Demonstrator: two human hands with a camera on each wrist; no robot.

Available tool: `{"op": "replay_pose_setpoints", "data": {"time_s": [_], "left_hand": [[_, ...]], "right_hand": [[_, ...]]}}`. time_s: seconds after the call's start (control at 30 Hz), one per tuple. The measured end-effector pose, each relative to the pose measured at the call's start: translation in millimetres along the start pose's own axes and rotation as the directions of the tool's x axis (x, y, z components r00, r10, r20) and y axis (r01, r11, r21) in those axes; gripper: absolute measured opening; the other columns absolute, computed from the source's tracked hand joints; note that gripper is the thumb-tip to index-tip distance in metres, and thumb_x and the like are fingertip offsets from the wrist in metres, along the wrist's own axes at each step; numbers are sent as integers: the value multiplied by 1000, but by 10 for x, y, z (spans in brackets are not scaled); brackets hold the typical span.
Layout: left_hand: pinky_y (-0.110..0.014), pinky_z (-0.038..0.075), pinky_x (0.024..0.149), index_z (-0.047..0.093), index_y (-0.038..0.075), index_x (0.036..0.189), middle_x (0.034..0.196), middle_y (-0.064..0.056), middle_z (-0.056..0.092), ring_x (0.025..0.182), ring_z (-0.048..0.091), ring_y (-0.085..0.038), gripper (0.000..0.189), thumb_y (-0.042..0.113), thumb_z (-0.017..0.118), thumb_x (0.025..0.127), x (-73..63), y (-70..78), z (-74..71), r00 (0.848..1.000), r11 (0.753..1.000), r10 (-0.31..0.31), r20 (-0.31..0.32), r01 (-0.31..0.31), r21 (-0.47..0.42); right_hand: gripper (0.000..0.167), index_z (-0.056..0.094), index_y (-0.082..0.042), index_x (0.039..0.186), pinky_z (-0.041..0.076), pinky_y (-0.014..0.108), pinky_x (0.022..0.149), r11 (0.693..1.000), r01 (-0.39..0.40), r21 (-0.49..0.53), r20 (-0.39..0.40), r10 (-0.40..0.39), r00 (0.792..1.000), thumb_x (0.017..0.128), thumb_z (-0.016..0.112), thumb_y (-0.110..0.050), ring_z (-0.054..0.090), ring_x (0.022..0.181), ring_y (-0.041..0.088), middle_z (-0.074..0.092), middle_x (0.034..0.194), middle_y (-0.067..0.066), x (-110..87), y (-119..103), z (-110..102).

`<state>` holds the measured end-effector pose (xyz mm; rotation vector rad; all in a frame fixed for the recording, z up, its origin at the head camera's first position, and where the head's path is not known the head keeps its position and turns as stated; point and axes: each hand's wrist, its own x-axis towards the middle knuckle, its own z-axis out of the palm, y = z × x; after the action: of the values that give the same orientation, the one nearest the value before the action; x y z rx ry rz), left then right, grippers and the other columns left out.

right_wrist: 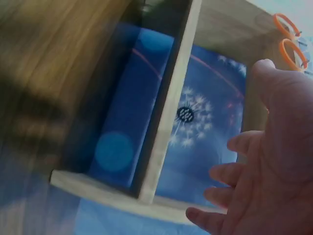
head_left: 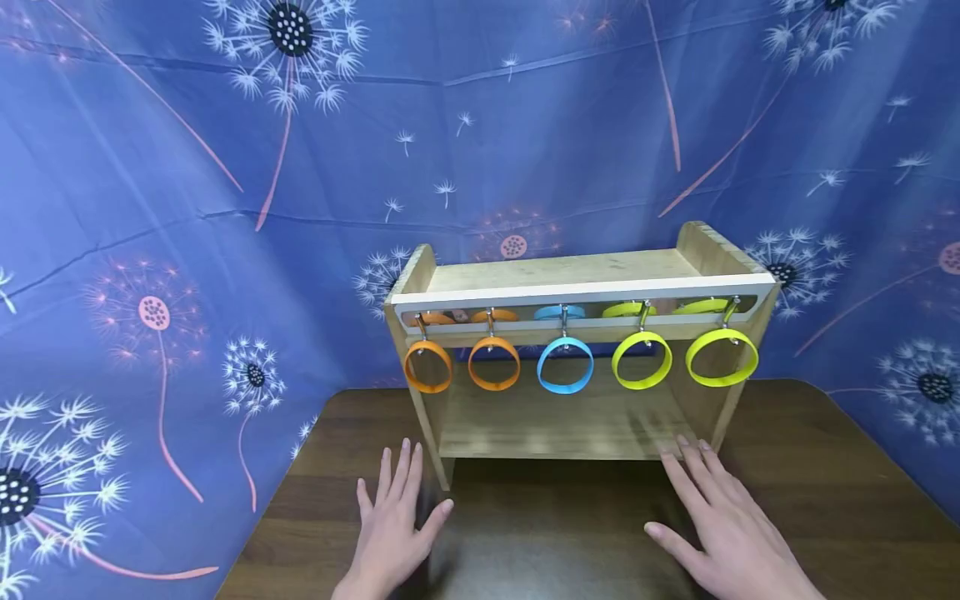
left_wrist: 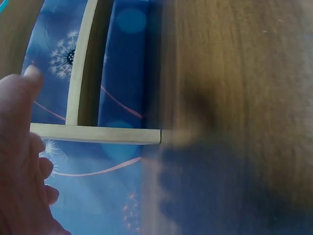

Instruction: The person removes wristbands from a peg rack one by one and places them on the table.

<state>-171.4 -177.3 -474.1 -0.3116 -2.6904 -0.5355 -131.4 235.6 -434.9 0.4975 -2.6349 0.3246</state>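
A small wooden shelf [head_left: 555, 268] stands on the table, with a white-edged front strip [head_left: 585, 289] across its upper part. From hooks on this strip hang two orange rings [head_left: 428, 388], a light blue ring [head_left: 566, 389] and two yellow-green rings [head_left: 722, 382]. My left hand [head_left: 392, 533], fingers straight and spread, holds nothing in front of the shelf's left leg. Toward the right front corner, my right hand [head_left: 727, 525] is stretched out and likewise holds nothing; its fingertips overlap the lower board's edge in the head view.
Dark brown wood forms the tabletop [head_left: 555, 533]. A blue cloth [head_left: 525, 142] printed with dandelions hangs behind and at the sides. The shelf's lower board [head_left: 555, 417] lies beneath the rings. In the right wrist view, a wooden side panel [right_wrist: 166, 117] shows close by.
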Motion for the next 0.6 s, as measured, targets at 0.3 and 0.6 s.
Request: {"op": "replay_pose_setpoints", "data": {"time_s": [0.3,0.6], "left_hand": [[-64,22,107,16,7,155,157,-21,20,142,19,-44,83,51,54,96,227,40,66,993,945,-114,4,109,-309],[-50,48,90,42,2,141,123,-17,63,113,60,-35,57,31,62,96,465,96,175,990,834,-132,-41,89,-545]], "right_hand": [[80,32,-23,152,4,15,111,994,70,84,-64,-64,996,86,70,-48,46,128,40,48,146,7,217,-281,-68],[64,43,-28,147,49,49,87,975,64,211,-49,-54,997,90,68,-43,55,122,21,53,140,-7,397,-483,-78]]}}
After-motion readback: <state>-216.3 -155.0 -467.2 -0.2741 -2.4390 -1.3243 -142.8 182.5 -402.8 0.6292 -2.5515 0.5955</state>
